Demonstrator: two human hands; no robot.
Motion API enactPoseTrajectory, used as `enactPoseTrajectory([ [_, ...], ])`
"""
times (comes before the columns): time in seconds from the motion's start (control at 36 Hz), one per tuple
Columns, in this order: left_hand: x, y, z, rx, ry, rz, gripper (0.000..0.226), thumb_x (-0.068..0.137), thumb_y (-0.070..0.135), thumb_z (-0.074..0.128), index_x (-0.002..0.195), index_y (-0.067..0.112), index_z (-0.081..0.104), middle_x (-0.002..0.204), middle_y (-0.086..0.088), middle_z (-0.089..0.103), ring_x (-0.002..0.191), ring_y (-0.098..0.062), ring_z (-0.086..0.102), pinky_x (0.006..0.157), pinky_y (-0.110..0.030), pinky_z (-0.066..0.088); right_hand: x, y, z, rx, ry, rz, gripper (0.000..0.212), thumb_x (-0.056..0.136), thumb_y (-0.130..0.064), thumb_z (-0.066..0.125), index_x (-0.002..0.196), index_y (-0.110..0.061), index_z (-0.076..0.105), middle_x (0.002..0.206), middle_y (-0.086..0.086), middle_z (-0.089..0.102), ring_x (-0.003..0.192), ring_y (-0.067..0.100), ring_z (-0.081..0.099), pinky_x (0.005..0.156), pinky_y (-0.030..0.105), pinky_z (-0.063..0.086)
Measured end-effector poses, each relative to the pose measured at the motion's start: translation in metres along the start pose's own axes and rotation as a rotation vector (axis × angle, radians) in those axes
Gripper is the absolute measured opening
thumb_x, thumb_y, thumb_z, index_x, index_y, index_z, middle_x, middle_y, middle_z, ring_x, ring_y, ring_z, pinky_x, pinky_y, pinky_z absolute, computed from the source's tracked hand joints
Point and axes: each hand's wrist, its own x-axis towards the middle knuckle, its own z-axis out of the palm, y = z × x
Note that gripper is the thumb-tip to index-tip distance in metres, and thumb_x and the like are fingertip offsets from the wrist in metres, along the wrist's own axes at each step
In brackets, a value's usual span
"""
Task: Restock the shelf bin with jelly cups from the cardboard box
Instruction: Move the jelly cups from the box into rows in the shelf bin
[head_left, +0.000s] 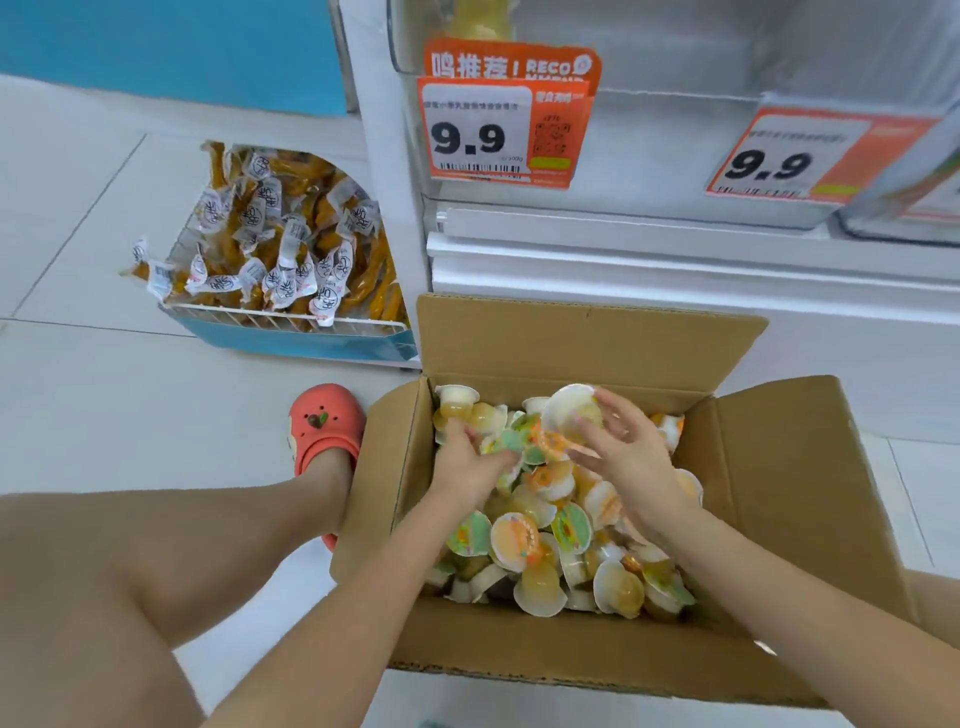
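An open cardboard box (789, 499) stands on the floor in front of the shelf, holding several jelly cups (540, 545) with shell-shaped lids. My left hand (465, 465) is down among the cups at the box's far left, its fingers curled round some of them. My right hand (631, 452) is raised a little over the box's middle and grips a stack of jelly cups (569, 415). The clear shelf bin (649, 47) sits high up behind the price tags, and a few yellowish cups show in its left end.
Two orange 9.9 price tags (501, 132) hang on the white shelf front. To the left a blue wire-rimmed floor bin (291, 322) holds several wrapped snack packs. My bare legs and a red clog (324, 423) lie left of the box on pale floor tiles.
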Motion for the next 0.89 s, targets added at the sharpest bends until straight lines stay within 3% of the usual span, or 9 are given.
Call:
enactPoseTrajectory([
  [0.08, -0.013, 0.05, -0.014, -0.153, -0.091, 0.017, 0.021, 0.084, 0.014, 0.06, 0.102, 0.019, 0.051, 0.1, -0.002, 0.051, 0.083, -0.02, 0.054, 0.071, -0.037, 0.051, -0.005, -0.038, -0.005, 0.26, -0.048, 0.176, 0.031, 0.098, -0.014, 0.045, 0.128, -0.009, 0.052, 0.103, 0.012, 0.06, 0.08, 0.027, 0.065, 0.061, 0.029, 0.055],
  [0.19, -0.038, 0.115, -0.033, -0.455, -0.247, -0.054, 0.02, 0.084, 0.0, 0.055, 0.095, 0.015, 0.063, 0.111, -0.014, 0.054, 0.095, -0.027, 0.06, 0.063, -0.035, 0.059, -0.018, -0.089, -0.016, 0.45, -0.267, 0.234, 0.041, 0.092, -0.018, 0.029, 0.123, -0.005, 0.054, 0.106, 0.02, 0.06, 0.064, 0.025, 0.066, 0.048, 0.021, 0.049],
  [0.25, -0.057, 0.145, -0.044, -0.614, -0.348, -0.11, 0.011, 0.087, 0.008, 0.062, 0.097, 0.012, 0.059, 0.109, -0.013, 0.053, 0.093, -0.024, 0.057, 0.056, -0.031, 0.058, -0.025, -0.113, -0.02, 0.459, -0.344, 0.216, 0.044, 0.084, -0.021, 0.038, 0.122, -0.006, 0.054, 0.099, 0.019, 0.061, 0.064, 0.025, 0.065, 0.048, 0.02, 0.049],
  [0.33, -0.081, 0.184, -0.06, -0.582, -0.495, -0.026, 0.027, 0.089, 0.037, 0.058, 0.103, 0.014, 0.056, 0.107, -0.006, 0.055, 0.091, -0.021, 0.056, 0.061, -0.036, 0.06, -0.033, -0.148, -0.022, 0.406, -0.398, 0.149, 0.052, 0.068, -0.027, 0.052, 0.116, -0.008, 0.059, 0.091, 0.014, 0.057, 0.065, 0.021, 0.062, 0.049, 0.021, 0.05],
  [0.44, -0.101, 0.21, -0.085, -0.664, -0.686, 0.088, 0.045, 0.087, 0.025, 0.045, 0.128, 0.005, 0.049, 0.117, -0.012, 0.048, 0.107, -0.028, 0.048, 0.081, -0.046, 0.054, -0.045, -0.176, -0.03, 0.309, -0.438, 0.007, 0.04, 0.086, -0.018, 0.037, 0.117, -0.01, 0.06, 0.092, 0.007, 0.056, 0.07, 0.016, 0.057, 0.05, 0.023, 0.051],
  [0.53, -0.107, 0.212, -0.097, -0.679, -0.764, 0.147, 0.046, 0.078, 0.006, 0.053, 0.124, 0.003, 0.054, 0.12, -0.018, 0.051, 0.106, -0.035, 0.056, 0.081, -0.049, 0.056, -0.052, -0.185, -0.033, 0.343, -0.496, -0.11, 0.043, 0.082, -0.014, 0.048, 0.124, -0.012, 0.057, 0.094, 0.002, 0.059, 0.073, 0.012, 0.062, 0.056, 0.021, 0.051],
  [0.64, -0.105, 0.211, -0.097, -0.71, -0.889, 0.192, 0.043, 0.08, 0.01, 0.061, 0.122, 0.003, 0.058, 0.132, -0.026, 0.052, 0.112, -0.046, 0.056, 0.082, -0.047, 0.055, -0.059, -0.198, -0.028, 0.221, -0.561, -0.311, 0.043, 0.077, -0.012, 0.052, 0.119, -0.014, 0.057, 0.096, 0.001, 0.063, 0.084, 0.013, 0.063, 0.068, 0.023, 0.053],
  [0.75, -0.103, 0.206, -0.092, -0.762, -1.001, 0.198, 0.064, 0.072, 0.015, 0.075, 0.13, 0.003, 0.051, 0.132, -0.026, 0.053, 0.117, -0.046, 0.054, 0.085, -0.046, 0.054, -0.067, -0.202, -0.027, -0.092, -0.499, -0.586, 0.046, 0.073, -0.015, 0.072, 0.117, -0.015, 0.059, 0.103, -0.004, 0.062, 0.095, 0.014, 0.06, 0.08, 0.025, 0.051],
  [0.89, -0.111, 0.204, -0.081, -0.677, -0.928, 0.219, 0.062, 0.077, 0.016, 0.073, 0.132, 0.002, 0.048, 0.132, -0.025, 0.053, 0.112, -0.036, 0.06, 0.081, -0.041, 0.056, -0.077, -0.199, -0.016, -0.336, -0.458, -0.774, 0.046, 0.07, -0.017, 0.076, 0.113, -0.019, 0.058, 0.108, -0.014, 0.061, 0.104, 0.011, 0.058, 0.085, 0.025, 0.05],
])
